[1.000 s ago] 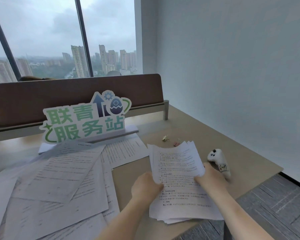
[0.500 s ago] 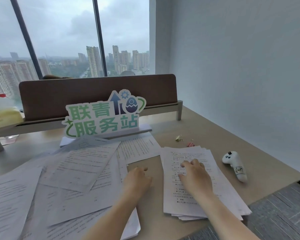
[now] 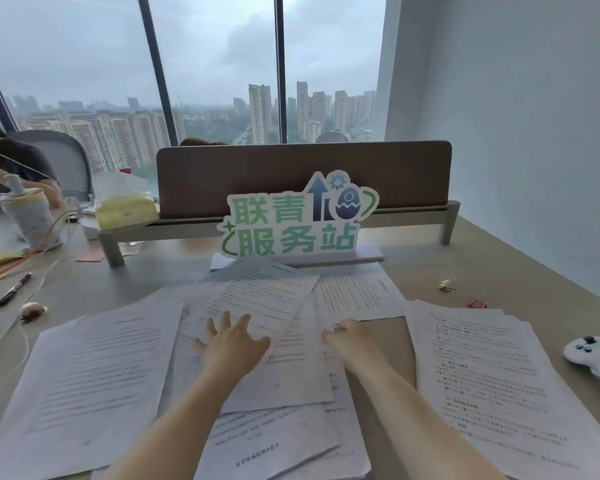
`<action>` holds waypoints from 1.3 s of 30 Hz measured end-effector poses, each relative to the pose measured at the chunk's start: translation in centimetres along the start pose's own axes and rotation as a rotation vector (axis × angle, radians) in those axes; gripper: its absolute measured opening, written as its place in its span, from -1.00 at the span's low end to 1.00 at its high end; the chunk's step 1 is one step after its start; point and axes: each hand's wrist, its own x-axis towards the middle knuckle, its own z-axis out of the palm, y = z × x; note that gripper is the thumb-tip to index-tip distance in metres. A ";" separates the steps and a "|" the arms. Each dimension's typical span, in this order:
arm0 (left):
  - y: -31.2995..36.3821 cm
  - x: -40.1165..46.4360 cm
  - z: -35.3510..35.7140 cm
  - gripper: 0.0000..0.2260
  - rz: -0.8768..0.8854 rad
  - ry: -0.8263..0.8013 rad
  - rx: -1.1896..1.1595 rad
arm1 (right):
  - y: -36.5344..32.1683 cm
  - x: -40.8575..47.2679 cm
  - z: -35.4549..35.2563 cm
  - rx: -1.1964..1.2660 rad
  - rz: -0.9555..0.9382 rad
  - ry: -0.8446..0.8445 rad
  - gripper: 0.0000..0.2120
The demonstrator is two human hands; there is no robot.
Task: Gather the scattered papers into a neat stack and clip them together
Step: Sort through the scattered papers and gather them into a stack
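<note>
A moment before, both hands had been on the gathered stack (image 3: 492, 386) at the right of the frame. That stack now lay alone on the table (image 3: 520, 268), and both hands had moved to the loose papers (image 3: 257, 303) in the middle. So I think one batch was done and more sheets needed picking up. The left hand (image 3: 234, 346) lay flat on a loose sheet, fingers spread. The right hand (image 3: 349, 337) was curled at a page's edge; I could not tell if it pinched it. Two clips (image 3: 447, 286) waited at the upper right.
</note>
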 end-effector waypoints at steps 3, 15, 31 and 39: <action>-1.8 0.7 -0.2 -0.29 -0.040 -0.079 -0.019 | -0.8 1.2 0.1 0.243 0.157 0.002 -0.82; -1.3 -0.3 1.2 -0.37 -0.008 -0.155 -0.035 | -0.6 2.6 2.2 0.278 0.246 -0.136 -0.71; -4.0 1.5 -1.4 -0.43 -0.064 0.137 -0.338 | 0.8 3.5 2.6 0.332 0.120 -0.151 -0.82; -4.2 4.5 -2.1 -0.14 -0.160 0.102 -0.737 | 2.5 4.1 -1.9 0.483 0.132 -0.129 -0.76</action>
